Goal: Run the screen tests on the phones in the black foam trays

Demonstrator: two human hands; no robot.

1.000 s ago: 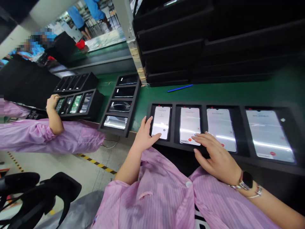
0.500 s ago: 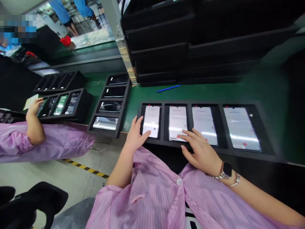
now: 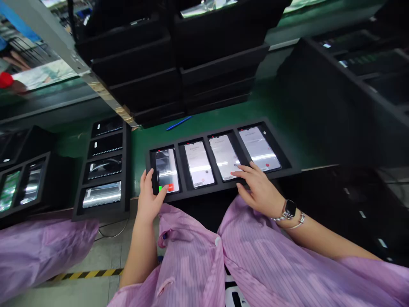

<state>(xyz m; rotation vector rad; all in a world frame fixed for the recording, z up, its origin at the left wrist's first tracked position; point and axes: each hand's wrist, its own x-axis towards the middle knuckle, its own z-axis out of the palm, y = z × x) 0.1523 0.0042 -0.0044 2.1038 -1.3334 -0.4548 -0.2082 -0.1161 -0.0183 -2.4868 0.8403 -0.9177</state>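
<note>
While the left hand [image 3: 149,204] has its thumb over it, the first phone [image 3: 166,167]: screen just flipped from a plain white page to a mostly dark one with a white strip down the right, plus a green patch [image 3: 160,189] and a red patch [image 3: 170,187] at the bottom. My read is it's now on a different stage from the other three.
Right hand [image 3: 263,194]: was over the second phone [image 3: 199,164] half a second back, now the fingertips are by the bottom corner of the third phone [image 3: 223,153]. Fingers loosely spread, nothing gripped; can't tell if they're really touching the screen.
Left hand: thumb and fingers wide apart, fingers by the left edge of the tray [image 3: 191,192], much like before. Not wrapped around anything.
Tray: flat on the green worktop [image 3: 139,149], a phone face up in each of four slots. The fourth phone [image 3: 259,147] has a white page with a red button, no hand on it.
Head view: swung right, so the dark box [image 3: 332,111] fills more of that side, and of the neighbour only a purple sleeve [image 3: 47,251] shows.
Behind the tray: blue pen [image 3: 179,123], then stacked boxes [image 3: 220,64].
</note>
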